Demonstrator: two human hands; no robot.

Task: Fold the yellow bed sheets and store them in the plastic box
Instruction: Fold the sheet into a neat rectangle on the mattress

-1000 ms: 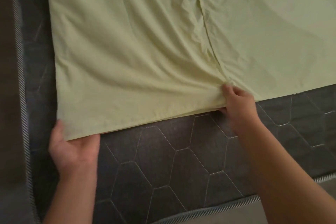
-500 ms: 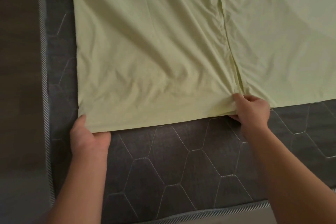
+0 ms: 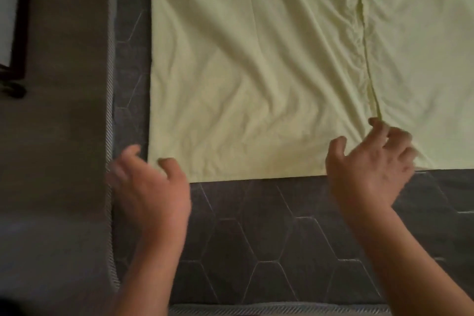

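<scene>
Yellow bed sheet [image 3: 256, 64] lies spread flat over a dark grey mattress [image 3: 269, 233], pale and softly wrinkled, filling the upper part of the view. Its near hem runs straight across, and its left edge runs parallel to the mattress side, with a strip of mattress showing beside it. A raised fold line [image 3: 366, 59] runs down the right part of the sheet towards my right hand, where one layer seems to overlap another.

My left hand [image 3: 151, 190] hovers over the sheet's near left corner, fingers loosely curled and spread, gripping nothing; one fingertip lies just at the corner of the cloth, though motion blur hides whether it touches. My right hand [image 3: 369, 161] is over the near hem further right, fingers relaxed and apart, the fingertips close to the lower end of the fold line. It is blurred too, and I cannot tell whether any finger rests on the fabric. Both forearms reach in from the bottom of the view.

The mattress is quilted with a pale hexagon pattern and has a striped piping edge [image 3: 110, 110]. To the left of it is a brownish floor [image 3: 56, 84], and a dark-framed object [image 3: 15, 20] sits at the far upper left.
</scene>
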